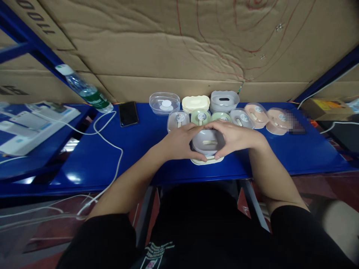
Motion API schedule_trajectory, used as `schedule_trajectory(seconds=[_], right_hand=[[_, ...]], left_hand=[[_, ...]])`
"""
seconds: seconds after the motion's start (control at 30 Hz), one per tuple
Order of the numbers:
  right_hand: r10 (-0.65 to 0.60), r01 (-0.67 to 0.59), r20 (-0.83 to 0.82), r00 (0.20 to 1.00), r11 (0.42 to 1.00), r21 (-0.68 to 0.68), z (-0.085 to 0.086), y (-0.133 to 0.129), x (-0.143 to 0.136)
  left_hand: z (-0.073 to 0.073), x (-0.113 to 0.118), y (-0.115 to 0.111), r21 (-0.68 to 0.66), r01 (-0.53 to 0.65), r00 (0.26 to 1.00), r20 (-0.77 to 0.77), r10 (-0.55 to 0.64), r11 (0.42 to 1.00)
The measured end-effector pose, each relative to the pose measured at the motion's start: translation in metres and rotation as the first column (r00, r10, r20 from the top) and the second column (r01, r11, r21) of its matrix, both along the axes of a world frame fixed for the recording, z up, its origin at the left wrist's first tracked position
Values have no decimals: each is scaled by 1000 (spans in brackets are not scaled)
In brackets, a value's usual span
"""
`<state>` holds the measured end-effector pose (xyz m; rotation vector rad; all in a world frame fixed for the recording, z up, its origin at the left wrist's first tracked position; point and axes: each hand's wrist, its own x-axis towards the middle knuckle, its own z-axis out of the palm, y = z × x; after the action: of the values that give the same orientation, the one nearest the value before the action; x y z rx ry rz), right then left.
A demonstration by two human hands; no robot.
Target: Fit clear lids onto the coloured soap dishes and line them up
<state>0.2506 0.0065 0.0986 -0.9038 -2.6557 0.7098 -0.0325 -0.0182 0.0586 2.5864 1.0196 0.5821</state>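
Observation:
My left hand (183,142) and my right hand (234,135) are curved around opposite sides of a small grey plastic box (206,140) near the table's front edge. Both thumbs press at its near side. A narrow cream-coloured strip (210,142) shows in the middle of the box; whether it lies inside or on top I cannot tell. Beneath the box, a cream oval plate (202,162) sticks out toward me. Just beyond my fingers stand a grey box with a round label (179,118) and a green labelled box (201,116).
Clear lids (158,100), cream plates (195,102) and grey frames (215,98) are stacked at the back. Pink labelled boxes (256,115) stand at the right. Leftward are a phone (128,114), a water bottle (89,93) and a white cable (121,157). Cardboard (157,56) walls the back.

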Motion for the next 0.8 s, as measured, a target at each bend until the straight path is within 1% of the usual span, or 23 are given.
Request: schedule_trajectory(seconds=[0.07, 0.2, 0.37, 0.67, 0.73, 0.8], right_hand=[[34, -34, 37, 999, 999, -6, -1, -1, -3], [87, -88, 69, 994, 996, 18, -8, -3, -12], [54, -60, 121, 991, 997, 48, -18, -6, -18], [-5, -3, 241, 971, 999, 36, -15, -13, -20], [-29, 23, 246, 969, 999, 29, -16, -14, -20], [-30, 23, 223, 974, 999, 32, -18, -14, -19]], left_hand=[[2, -1, 0, -38, 7, 999, -36, -8, 999], [-1, -3, 3, -39, 33, 996, -87, -37, 999], [-7, -3, 7, -35, 50, 990, -130, -54, 998], [-9, 0, 6, -41, 91, 987, -127, -95, 995], [-11, -1, 6, -37, 107, 987, -119, -111, 994], [-13, -2, 7, -38, 122, 987, -104, -125, 992]])
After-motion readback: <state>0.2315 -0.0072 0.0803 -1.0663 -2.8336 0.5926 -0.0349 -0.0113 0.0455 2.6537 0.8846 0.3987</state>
